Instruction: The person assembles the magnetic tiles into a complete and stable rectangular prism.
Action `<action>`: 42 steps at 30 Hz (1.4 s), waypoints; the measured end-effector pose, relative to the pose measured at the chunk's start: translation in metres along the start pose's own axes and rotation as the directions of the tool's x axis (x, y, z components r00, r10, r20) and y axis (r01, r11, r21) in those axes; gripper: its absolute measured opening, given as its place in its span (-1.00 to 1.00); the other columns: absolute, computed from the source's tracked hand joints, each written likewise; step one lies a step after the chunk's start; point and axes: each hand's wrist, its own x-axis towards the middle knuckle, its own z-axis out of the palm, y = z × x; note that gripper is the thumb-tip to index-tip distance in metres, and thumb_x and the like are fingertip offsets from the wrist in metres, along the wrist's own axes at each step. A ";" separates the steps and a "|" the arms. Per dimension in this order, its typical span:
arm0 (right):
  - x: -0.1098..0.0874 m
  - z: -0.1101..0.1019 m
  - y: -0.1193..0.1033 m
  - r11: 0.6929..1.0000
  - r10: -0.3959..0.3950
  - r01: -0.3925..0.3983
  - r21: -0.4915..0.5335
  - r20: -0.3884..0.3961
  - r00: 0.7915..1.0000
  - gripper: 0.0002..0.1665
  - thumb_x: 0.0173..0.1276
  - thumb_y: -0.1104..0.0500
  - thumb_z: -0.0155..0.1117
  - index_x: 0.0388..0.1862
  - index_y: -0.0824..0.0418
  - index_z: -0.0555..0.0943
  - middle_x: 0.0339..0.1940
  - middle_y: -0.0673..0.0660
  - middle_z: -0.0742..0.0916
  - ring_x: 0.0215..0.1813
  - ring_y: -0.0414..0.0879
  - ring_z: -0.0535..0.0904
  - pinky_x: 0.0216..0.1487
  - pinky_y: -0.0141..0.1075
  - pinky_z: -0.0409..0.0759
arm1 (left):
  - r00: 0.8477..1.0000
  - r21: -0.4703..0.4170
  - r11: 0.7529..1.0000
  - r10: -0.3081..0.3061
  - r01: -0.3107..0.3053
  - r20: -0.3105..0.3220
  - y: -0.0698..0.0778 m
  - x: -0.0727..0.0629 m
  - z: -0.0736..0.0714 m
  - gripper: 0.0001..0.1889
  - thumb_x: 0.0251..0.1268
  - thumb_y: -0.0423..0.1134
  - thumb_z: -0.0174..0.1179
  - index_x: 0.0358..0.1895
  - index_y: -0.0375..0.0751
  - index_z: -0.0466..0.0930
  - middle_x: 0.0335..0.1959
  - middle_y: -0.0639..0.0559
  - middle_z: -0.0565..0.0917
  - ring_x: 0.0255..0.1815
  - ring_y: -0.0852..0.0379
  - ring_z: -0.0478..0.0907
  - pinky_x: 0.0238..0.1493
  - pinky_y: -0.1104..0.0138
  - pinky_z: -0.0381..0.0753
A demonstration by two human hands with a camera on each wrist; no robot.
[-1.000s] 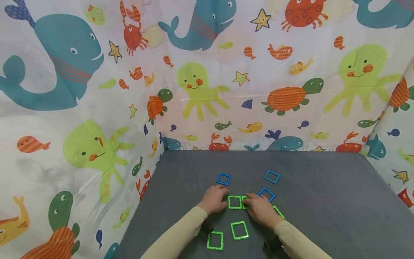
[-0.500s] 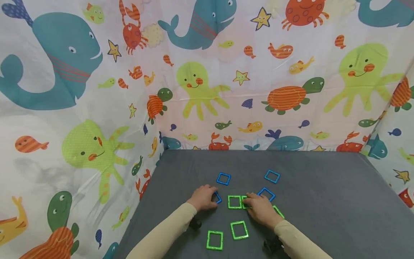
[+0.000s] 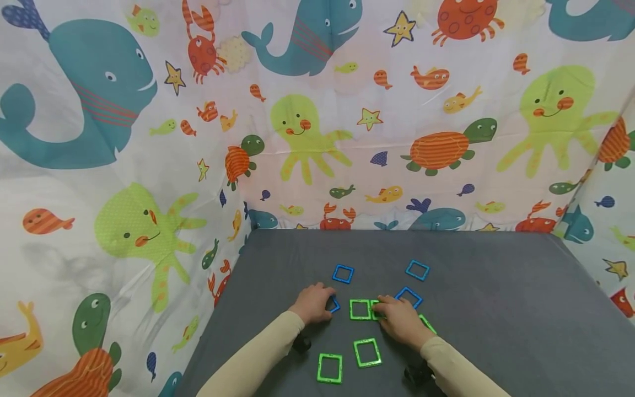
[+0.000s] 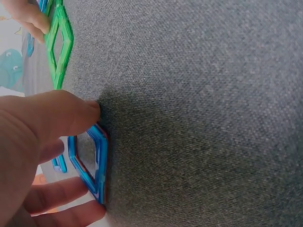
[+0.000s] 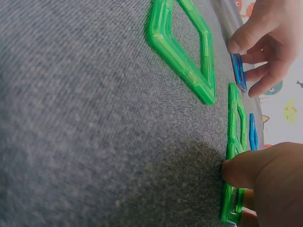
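Pinches blue square frame [image 4: 101, 163] in left fingers [image 4: 61, 194], green square frame [image 5: 227, 203] in right fingers [image 3: 389, 301], mostly covered in head view, clearer by right wrist.

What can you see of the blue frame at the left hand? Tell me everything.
The blue frame is four-sided, open in the middle, and looks like glossy, see-through plastic. It sits on the gray cloth, left of the nearest green frame and apart from it. The left hand holds it, thumb at one side and fingers at the opposite side, hiding part of it; whether it lies fully flat is unclear.
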 end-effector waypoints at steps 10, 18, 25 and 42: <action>0.001 0.001 0.000 1.000 0.012 -0.012 0.011 0.004 1.000 -0.65 0.18 0.33 0.46 -0.01 0.19 0.76 0.13 0.34 0.75 0.20 0.27 0.67 0.14 0.37 0.53 | 0.999 0.020 0.999 -0.031 0.030 0.038 0.007 0.001 -0.006 -0.45 0.16 -0.09 0.49 0.25 0.01 0.63 0.03 -0.06 0.66 -0.08 0.03 0.61 -0.03 0.13 0.67; 0.001 -0.001 0.000 1.000 0.010 -0.011 0.017 0.030 1.000 -0.64 0.21 0.35 0.44 0.02 0.21 0.75 0.15 0.35 0.74 0.22 0.29 0.66 0.17 0.40 0.50 | 0.999 0.026 0.999 -0.019 0.018 0.029 0.006 0.001 -0.004 -0.47 0.14 -0.10 0.49 0.24 0.03 0.65 0.01 -0.05 0.66 -0.11 0.03 0.60 -0.05 0.13 0.67; 0.001 0.001 0.000 0.999 0.023 -0.023 0.023 0.025 0.999 -0.65 0.22 0.33 0.44 0.01 0.20 0.75 0.15 0.36 0.74 0.22 0.30 0.66 0.17 0.40 0.50 | 0.999 -0.009 0.999 -0.034 0.035 0.029 0.004 0.000 -0.002 -0.47 0.13 -0.11 0.49 0.23 0.06 0.65 0.00 -0.05 0.65 -0.12 0.03 0.58 -0.08 0.12 0.64; 0.002 -0.002 -0.003 0.999 0.034 -0.035 0.019 0.049 0.998 -0.63 0.20 0.35 0.45 0.02 0.23 0.75 0.16 0.37 0.73 0.23 0.33 0.65 0.18 0.40 0.49 | 0.999 -0.163 0.986 0.033 -0.037 -0.026 0.007 0.006 -0.003 -0.41 0.14 -0.07 0.36 0.32 0.03 0.59 0.01 -0.05 0.60 -0.23 0.12 0.50 -0.16 0.25 0.58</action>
